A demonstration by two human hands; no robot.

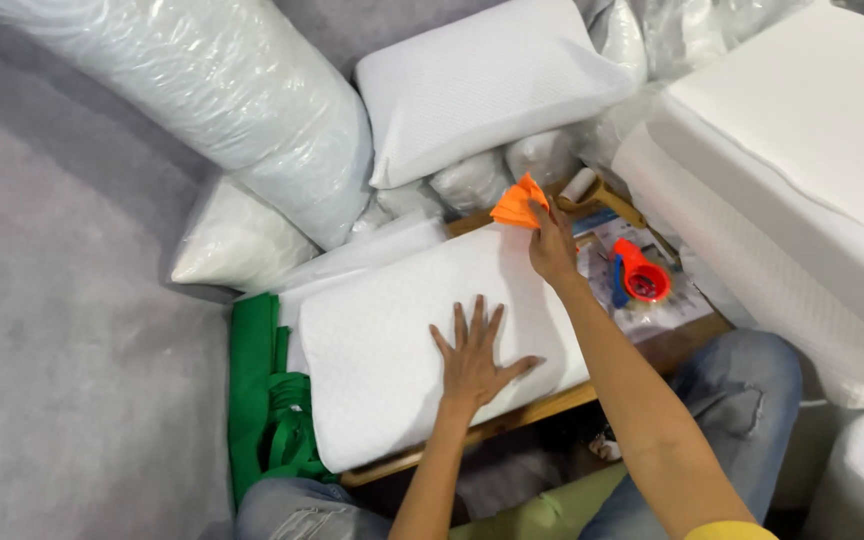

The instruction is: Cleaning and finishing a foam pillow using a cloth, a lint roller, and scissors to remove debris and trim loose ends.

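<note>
A white textured foam pillow (382, 340) lies across a low wooden table (542, 408) in front of me. My left hand (473, 358) rests flat on the pillow, fingers spread. My right hand (552, 245) is raised over the pillow's far right corner and pinches a folded orange cloth (518, 204).
An orange tape dispenser (640, 275) lies on printed paper on the table at right. Green fabric (264, 400) hangs at the pillow's left. Plastic-wrapped white pillows (242, 90), a bare pillow (482, 85) and stacked white foam (802, 180) surround the table. Grey floor (62, 330) lies left.
</note>
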